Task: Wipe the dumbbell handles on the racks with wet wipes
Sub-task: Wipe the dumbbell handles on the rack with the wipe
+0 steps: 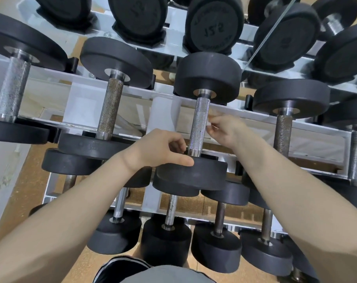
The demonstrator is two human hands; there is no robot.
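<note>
Racked on the white frame (169, 94), the dumbbell handle (199, 124) ran away between both hands: left hand (157, 148) loosely curled beside it, right hand (224, 129) nearer, pinching something pale.

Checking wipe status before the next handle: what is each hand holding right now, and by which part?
The right hand pinches something thin and whitish, probably the wet wipe, by its edge beside the dumbbell handle. The left hand holds nothing visible.
</note>
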